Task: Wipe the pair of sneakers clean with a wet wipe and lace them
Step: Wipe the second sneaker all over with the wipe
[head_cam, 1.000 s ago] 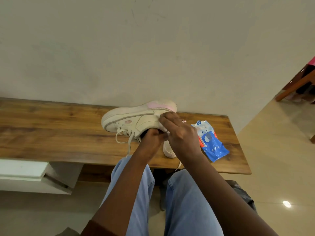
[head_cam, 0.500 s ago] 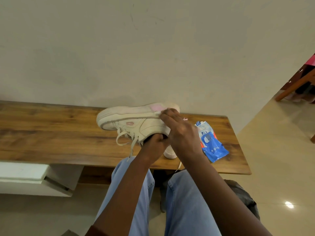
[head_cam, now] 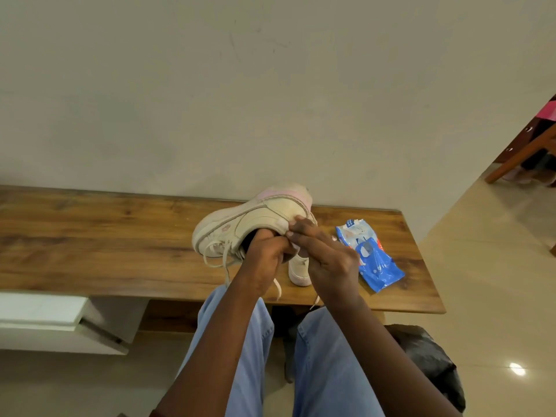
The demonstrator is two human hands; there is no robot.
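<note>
A cream sneaker (head_cam: 252, 221) with a pink heel patch is held on its side above the wooden bench (head_cam: 105, 245), sole to the wall, toe to the left. My left hand (head_cam: 264, 257) has its fingers inside the shoe's opening and grips it. My right hand (head_cam: 325, 254) pinches a white wet wipe (head_cam: 283, 226) against the shoe's side near the heel. Loose laces (head_cam: 218, 255) hang below the toe. The second sneaker (head_cam: 299, 270) stands on the bench behind my hands, mostly hidden.
A blue and white wet wipe pack (head_cam: 368, 257) lies on the bench to the right. A black bag (head_cam: 430, 359) sits on the floor by my right leg. A white drawer unit (head_cam: 54, 317) is at lower left, a wooden chair leg (head_cam: 517, 158) at far right.
The sneaker tilted, its heel rising and its toe dropping toward me. My right hand slid down from the heel edge to the shoe's side near the opening.
</note>
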